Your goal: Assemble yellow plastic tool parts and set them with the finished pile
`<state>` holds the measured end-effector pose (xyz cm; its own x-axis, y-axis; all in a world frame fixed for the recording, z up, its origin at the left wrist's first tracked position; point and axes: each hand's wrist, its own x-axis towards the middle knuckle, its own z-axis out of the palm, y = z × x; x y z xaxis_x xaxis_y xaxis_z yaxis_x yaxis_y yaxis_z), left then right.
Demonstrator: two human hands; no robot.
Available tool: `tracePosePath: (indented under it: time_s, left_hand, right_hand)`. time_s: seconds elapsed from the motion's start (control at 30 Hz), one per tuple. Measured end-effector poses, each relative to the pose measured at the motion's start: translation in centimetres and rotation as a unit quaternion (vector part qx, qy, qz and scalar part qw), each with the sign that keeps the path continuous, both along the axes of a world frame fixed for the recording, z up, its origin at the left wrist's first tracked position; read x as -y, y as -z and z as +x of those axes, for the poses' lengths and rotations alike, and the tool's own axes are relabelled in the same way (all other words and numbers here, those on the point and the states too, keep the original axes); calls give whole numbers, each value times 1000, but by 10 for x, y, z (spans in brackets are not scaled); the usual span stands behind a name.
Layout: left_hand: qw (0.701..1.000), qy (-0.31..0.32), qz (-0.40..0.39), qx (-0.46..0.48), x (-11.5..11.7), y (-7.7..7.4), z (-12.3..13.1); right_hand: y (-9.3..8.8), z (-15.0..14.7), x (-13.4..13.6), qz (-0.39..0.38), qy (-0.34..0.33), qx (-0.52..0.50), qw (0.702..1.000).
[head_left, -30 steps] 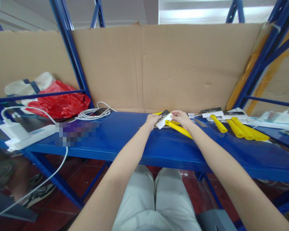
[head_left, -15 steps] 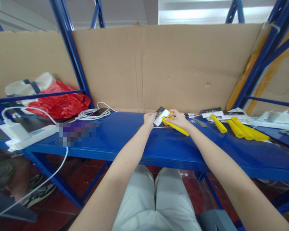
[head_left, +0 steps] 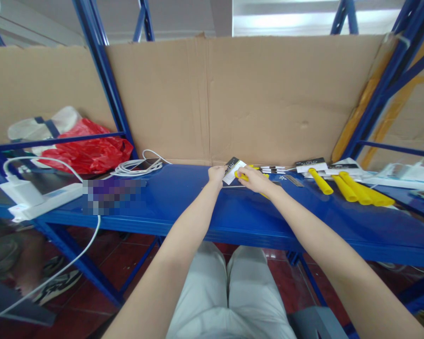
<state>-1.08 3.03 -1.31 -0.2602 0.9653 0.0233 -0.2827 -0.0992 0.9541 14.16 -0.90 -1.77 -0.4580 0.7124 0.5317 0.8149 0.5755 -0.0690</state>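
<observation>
Black-and-white card [head_left: 230, 176] in left hand [head_left: 216, 174], yellow tube [head_left: 240, 175] in right hand [head_left: 254, 181], mid-frame

Head view, the only one. Both hands are at frame centre, over the blue surface [head_left: 183, 207], below the cardboard panel [head_left: 268, 99]. Left fingers closed on the card's left edge; card juts out to the right of them, tilted, top end leaning right. Right fingers gripping the yellow tube near one end. That end pokes out left of them, over the card's lower right part. Rest of the tube mostly hidden by the hand; a bit shows below the wrist. Can't tell if tube and card are joined.

Looks: card is black up top with small light print, too small to read, then white below. Tube is plain bright yellow.

Nearby: black-and-white strips [head_left: 272, 169] just right of the right hand, flat grey piece [head_left: 295, 181] past them. Right of frame: stacked cards [head_left: 310, 165], with loose yellow tubes [head_left: 360, 190] beside. Left of frame: coiled white cable [head_left: 131, 168], red plastic bag [head_left: 88, 153].
</observation>
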Motion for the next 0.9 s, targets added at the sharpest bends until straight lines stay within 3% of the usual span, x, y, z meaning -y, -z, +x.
tracePosePath:
  time_s: [0.73,0.9]
  left_hand:
    - [999,-31,9,-6,5,-3,2]
    - [1000,-9,-9,-13,2,-3,2]
  right_hand:
    - [-6,-5,11,-40,37,61,997]
    - [-8,-4,13,-51,58,55,996]
